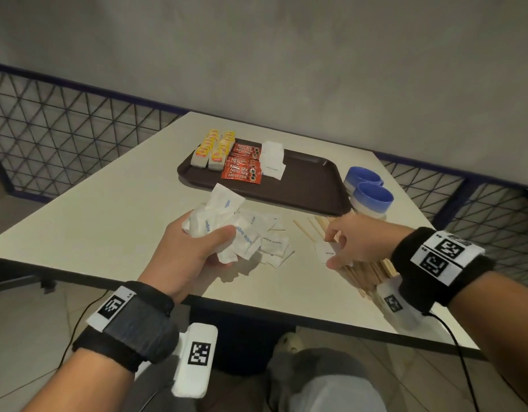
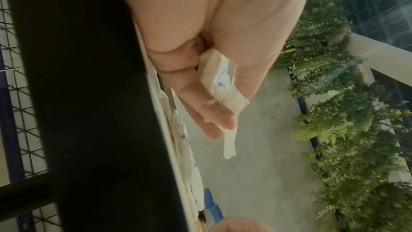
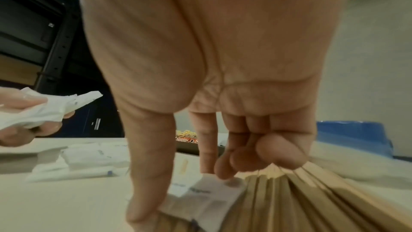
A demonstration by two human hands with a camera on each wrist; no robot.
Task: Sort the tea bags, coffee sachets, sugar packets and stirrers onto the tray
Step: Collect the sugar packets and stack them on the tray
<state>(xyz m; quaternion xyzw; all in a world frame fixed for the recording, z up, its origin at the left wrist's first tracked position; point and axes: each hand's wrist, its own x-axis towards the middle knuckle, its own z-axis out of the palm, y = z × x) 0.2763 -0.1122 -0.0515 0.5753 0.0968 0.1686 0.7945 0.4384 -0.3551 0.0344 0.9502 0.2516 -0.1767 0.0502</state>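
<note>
Currently: left hand (image 1: 187, 248) gripping a bunch of sugar packets (image 1: 219, 223); right hand (image 1: 353, 243) pinching one sugar packet (image 1: 326, 251) off the stirrers (image 1: 366, 270).

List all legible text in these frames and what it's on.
"NESCAFE": red coffee sachets on the tray.
"white sugar": sugar packets, loose on the table and held in the left hand.
Yellow tea bags: red logo, too small to read.
Wristband tags: coded squares, small characters unreadable.
</note>
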